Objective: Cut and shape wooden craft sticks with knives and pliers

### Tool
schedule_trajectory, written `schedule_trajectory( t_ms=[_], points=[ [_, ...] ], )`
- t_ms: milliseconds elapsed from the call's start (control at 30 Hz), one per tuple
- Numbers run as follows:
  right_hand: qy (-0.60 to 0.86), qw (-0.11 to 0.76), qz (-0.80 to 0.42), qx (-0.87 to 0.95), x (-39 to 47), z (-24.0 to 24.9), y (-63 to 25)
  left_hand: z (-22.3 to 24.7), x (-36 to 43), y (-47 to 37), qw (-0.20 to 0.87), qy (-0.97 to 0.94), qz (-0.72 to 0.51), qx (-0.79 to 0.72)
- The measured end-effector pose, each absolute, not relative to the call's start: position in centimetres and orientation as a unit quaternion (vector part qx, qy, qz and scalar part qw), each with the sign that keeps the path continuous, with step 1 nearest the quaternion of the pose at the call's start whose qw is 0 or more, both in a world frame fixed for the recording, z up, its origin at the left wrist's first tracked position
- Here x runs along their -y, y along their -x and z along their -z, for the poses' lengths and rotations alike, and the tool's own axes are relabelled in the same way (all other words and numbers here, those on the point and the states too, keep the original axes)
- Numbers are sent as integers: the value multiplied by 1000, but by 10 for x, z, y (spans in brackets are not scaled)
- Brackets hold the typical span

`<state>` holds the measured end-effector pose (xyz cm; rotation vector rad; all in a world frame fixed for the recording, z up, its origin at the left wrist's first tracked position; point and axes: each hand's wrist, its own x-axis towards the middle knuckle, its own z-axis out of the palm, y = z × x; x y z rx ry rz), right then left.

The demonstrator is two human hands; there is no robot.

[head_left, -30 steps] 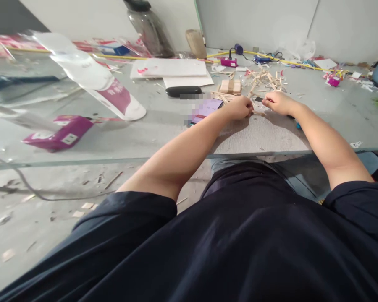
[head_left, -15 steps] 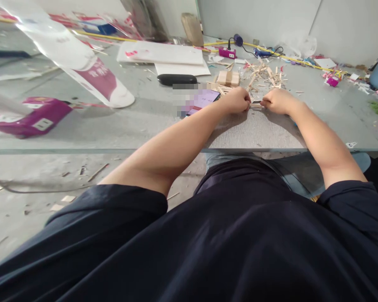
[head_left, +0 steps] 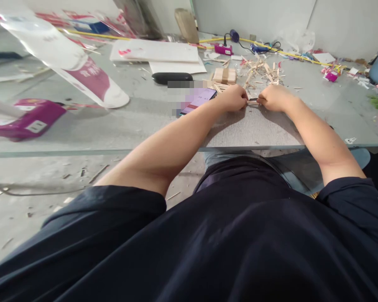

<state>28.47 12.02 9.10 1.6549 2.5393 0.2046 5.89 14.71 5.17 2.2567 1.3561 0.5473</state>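
Observation:
My left hand [head_left: 234, 98] is closed, its fingertips pinching the left end of a thin wooden craft stick [head_left: 253, 104] low over the table. Facing it, my right hand [head_left: 273, 97] is closed on a small dark, flat, blade-like strip [head_left: 253, 99]. The strip lies along the stick, in the narrow gap between my hands; whether the two touch I cannot tell. Just behind my hands are a banded bundle of craft sticks [head_left: 225, 76] and a loose heap of sticks [head_left: 263, 71].
A phone [head_left: 199, 100] with a lit screen lies beside my left forearm, a black case [head_left: 172, 78] behind it. White boards [head_left: 157, 51], a purple power strip [head_left: 223, 49] and a yellow cable stand farther back. At left are a white-and-maroon tube [head_left: 96, 79] and a purple box [head_left: 39, 117].
The view has shifted slightly, so table items sit a little farther left. My hands stay close together, and the dark strip shows at a slightly different angle between them.

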Motion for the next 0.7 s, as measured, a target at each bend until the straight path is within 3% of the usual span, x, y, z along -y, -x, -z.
schedule_trajectory(
  t_ms=[333,700],
  points=[
    [-545,62,-81,-832,-125,-88,-285,-52,-148,-58,228,-820,-182,-492],
    [-541,-14,-55,-839,-127,-86,-290,-45,-153,-56,259,-805,-226,-484]
  ],
)
